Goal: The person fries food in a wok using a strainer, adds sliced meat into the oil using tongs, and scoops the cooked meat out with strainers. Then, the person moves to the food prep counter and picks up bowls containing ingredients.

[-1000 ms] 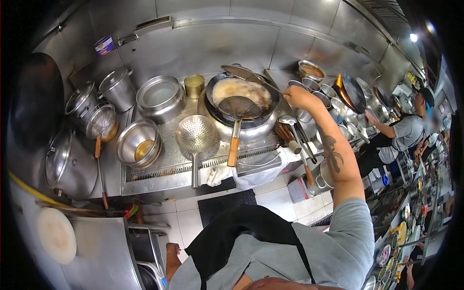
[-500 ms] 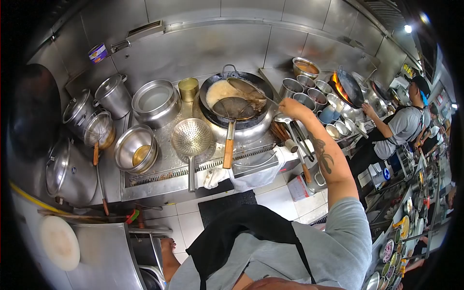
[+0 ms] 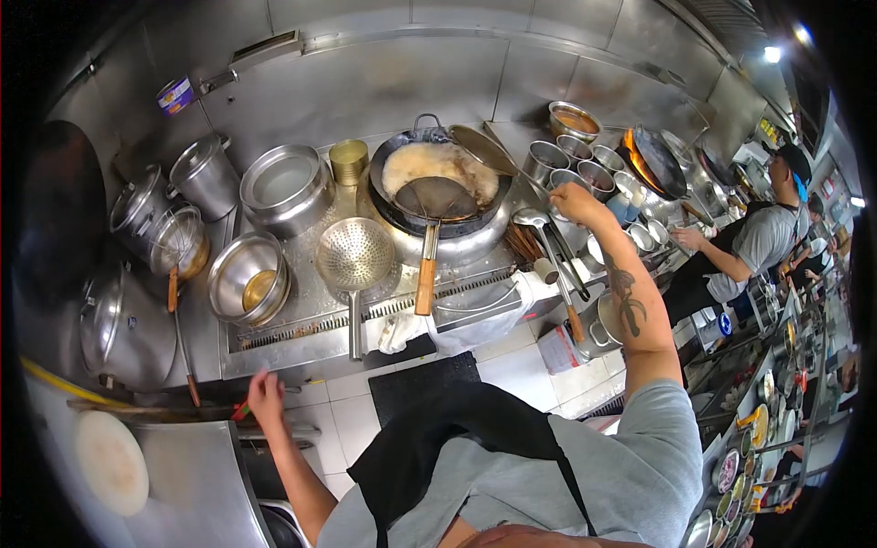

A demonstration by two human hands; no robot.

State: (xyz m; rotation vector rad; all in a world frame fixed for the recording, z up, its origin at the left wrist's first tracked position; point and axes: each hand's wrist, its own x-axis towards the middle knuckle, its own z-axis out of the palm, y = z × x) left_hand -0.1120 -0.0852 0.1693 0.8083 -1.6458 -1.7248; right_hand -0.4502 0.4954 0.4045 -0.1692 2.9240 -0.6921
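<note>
My right hand (image 3: 573, 203) grips the long handle of a wide, round metal skimmer (image 3: 484, 151). The skimmer's head is raised over the far right rim of a black wok (image 3: 379, 169) full of pale, foaming liquid (image 3: 425, 164). A wire-mesh strainer (image 3: 437, 197) with a wooden handle (image 3: 426, 285) rests across the wok's near side. My left hand (image 3: 266, 396) is low at the left, by the stove's front edge and above a steel bench corner. Its fingers look loosely apart, with nothing seen in them.
A perforated ladle (image 3: 356, 254) lies on the stove (image 3: 301, 340). Left of it stand a steel bowl (image 3: 228, 283), a pot (image 3: 315, 196) and a gold tin (image 3: 348, 163). Several steel containers (image 3: 546, 157) stand right of the wok. Flames rise under another wok (image 3: 660, 164), near a co-worker (image 3: 763, 242).
My right hand has moved slightly right, lifting the skimmer from the liquid to above the wok's rim. My left hand has come up into view at the lower left. The liquid's foam has spread.
</note>
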